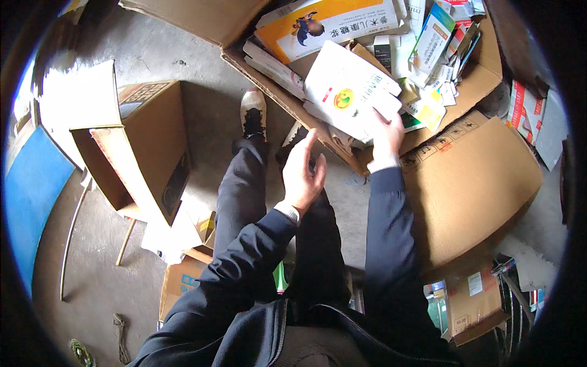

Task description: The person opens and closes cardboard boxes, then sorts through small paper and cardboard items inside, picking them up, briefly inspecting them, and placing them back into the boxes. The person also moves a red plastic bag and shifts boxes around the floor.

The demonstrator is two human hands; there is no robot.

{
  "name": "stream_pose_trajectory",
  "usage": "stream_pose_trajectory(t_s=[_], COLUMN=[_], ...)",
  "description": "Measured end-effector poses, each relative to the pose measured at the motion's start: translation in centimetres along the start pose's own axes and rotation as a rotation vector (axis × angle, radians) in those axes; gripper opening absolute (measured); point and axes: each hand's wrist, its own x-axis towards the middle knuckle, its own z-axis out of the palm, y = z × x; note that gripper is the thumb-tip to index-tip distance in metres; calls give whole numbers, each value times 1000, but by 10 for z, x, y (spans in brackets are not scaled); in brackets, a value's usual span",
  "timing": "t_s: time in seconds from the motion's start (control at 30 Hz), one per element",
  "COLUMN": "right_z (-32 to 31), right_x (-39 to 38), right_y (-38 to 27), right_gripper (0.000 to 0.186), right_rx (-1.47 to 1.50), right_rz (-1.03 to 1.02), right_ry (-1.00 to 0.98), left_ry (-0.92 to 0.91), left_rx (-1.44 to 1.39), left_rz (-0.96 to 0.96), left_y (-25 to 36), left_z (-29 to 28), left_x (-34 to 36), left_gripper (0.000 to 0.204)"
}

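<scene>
My right hand (387, 139) grips the near edge of a white flattened carton (348, 76) with a round yellow and green emblem. The carton lies tilted over the near left wall of a large open cardboard box (327, 139). My left hand (304, 176) hangs in the air between my legs and that box, fingers apart and holding nothing. Behind the white carton, inside the box, lie an orange and white printed carton (342, 23), a green and white one (432, 40) and a small black box (382, 52). Part of my right hand's grip is hidden.
An open brown box (153, 140) stands on the concrete floor (208, 61) at left, beside a blue panel (36, 202). The large box's flap (471, 189) spreads to my right. Another cardboard box (474, 300) sits at lower right. A stick, a rod and cords lie at lower left.
</scene>
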Motion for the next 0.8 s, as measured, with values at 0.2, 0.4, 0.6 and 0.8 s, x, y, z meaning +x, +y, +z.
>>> stream_pose_trajectory(t_s=[0.2,0.4,0.6,0.8], right_z=[-50,-65,-64,-54], right_x=[-50,-81,-77,-50], right_y=[-34,-80,-115,-112], right_gripper=[32,41,48,53], right_rx=[384,417,463,589], right_rz=[-265,-354,-456,-444], right_ry=[371,527,465,274], left_ry=[-140,-212,-404,-463], left_rx=[-23,-94,74,31], left_rz=[71,59,-44,-46], left_y=[2,1,-12,-25], left_z=[12,12,2,-2], left_x=[21,32,28,20], left_gripper=[43,30,20,17])
